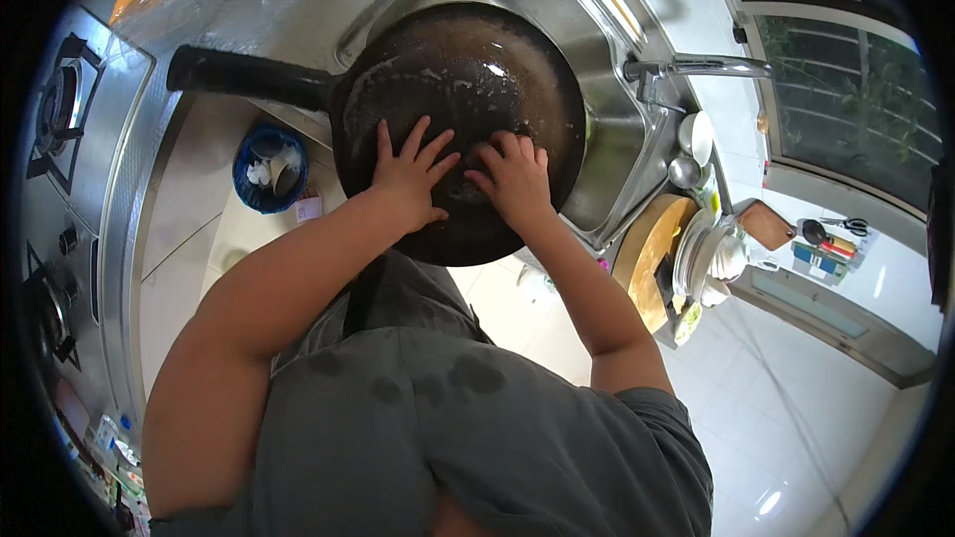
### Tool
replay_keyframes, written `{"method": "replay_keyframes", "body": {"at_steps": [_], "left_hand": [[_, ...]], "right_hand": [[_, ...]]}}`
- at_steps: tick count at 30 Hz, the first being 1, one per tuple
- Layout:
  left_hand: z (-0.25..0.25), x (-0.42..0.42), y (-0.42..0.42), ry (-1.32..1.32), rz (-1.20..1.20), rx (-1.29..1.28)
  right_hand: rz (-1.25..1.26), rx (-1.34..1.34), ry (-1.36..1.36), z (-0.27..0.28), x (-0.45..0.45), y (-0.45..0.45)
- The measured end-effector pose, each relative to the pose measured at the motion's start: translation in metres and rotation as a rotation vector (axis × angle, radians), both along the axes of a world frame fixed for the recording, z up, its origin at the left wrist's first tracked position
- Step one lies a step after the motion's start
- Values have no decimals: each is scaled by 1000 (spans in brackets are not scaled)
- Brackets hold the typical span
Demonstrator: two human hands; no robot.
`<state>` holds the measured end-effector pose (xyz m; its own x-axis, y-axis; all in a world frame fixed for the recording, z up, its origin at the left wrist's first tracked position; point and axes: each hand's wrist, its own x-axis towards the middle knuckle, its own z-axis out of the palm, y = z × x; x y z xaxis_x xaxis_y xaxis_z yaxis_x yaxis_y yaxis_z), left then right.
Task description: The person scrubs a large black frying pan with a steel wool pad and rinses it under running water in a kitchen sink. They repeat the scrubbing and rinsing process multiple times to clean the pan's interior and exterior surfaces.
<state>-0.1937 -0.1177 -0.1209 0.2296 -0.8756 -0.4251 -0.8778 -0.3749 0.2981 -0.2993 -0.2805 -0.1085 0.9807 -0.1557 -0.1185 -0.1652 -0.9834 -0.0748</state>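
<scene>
A large dark frying pan or wok (462, 74) with wet, foamy streaks lies over the near edge of a steel sink (623, 164). Its black handle (254, 82) points to the left. My left hand (409, 183) rests on the pan's surface with the fingers spread, holding nothing. Beside it, my right hand (518, 183) presses on the pan with its fingers curled. Something small and greyish may lie under those fingertips, but it is too hidden to make out. Whether the pan's inside or underside faces me is unclear.
A chrome faucet (701, 67) reaches over the sink's right side. Right of the sink stand a round wooden chopping board (645, 261), stacked plates (694, 253) and a ladle (684, 172). A blue-lined bin (250, 190) is on the floor, left; a gas stove (63, 108) lies beyond.
</scene>
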Motion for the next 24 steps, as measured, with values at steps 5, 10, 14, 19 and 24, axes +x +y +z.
{"method": "replay_keyframes", "body": {"at_steps": [5,10,14,19,24], "left_hand": [[25,-3,-46,4,25,204],[-16,5,-52,-91,47,-179],[-32,4,-56,-86,13,-268],[-29,12,-64,-82,-127,-249],[-33,11,-72,-85,-51,-283]], "right_hand": [[-11,38,91,19,-27,-13],[-70,69,125,25,-44,-24],[-156,-180,75,45,-34,-45],[-352,77,-159,38,13,-102],[-260,230,-136,35,93,-135]]}}
